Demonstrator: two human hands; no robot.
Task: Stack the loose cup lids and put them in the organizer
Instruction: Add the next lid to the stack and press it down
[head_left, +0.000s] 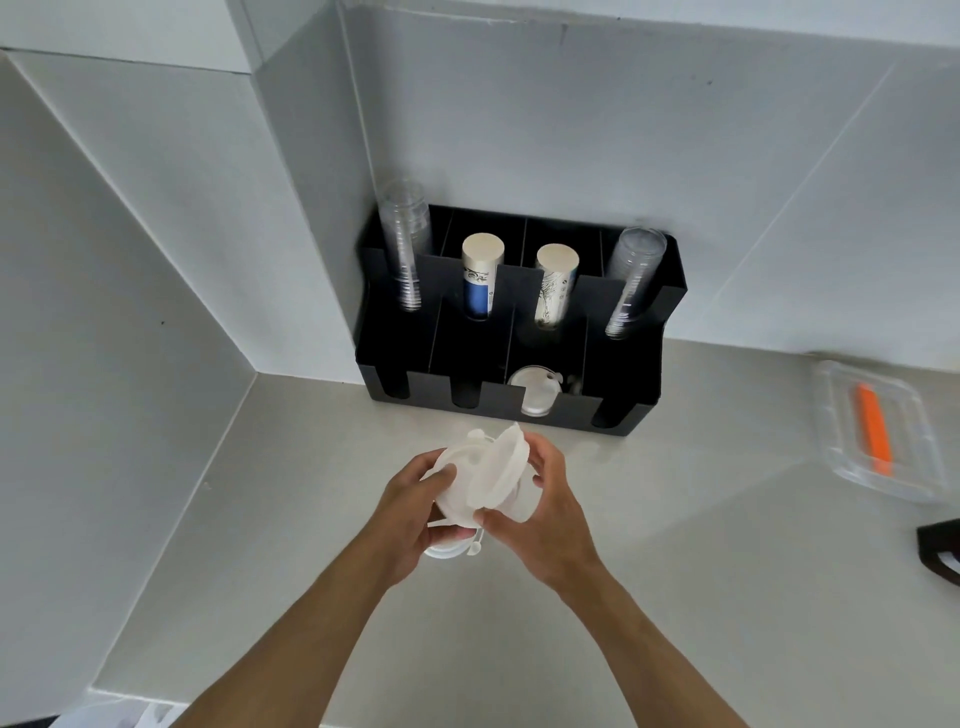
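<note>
Both my hands hold a bunch of white translucent cup lids (480, 478) above the counter, just in front of the black organizer (498, 402). My left hand (415, 512) grips the lids from the left and below. My right hand (540, 499) pinches a tilted lid from the right. The lids are loosely nested and uneven. One more lid (535, 392) stands in the organizer's third front slot. Another lid edge (441, 552) shows under my left hand; whether it rests on the counter I cannot tell.
The organizer's back slots hold two clear cup stacks (405, 249) and two paper cup stacks (480, 275). A clear plastic tray with an orange item (875, 431) lies on the right of the grey counter. A dark object (940, 551) sits at the right edge. Walls close the corner.
</note>
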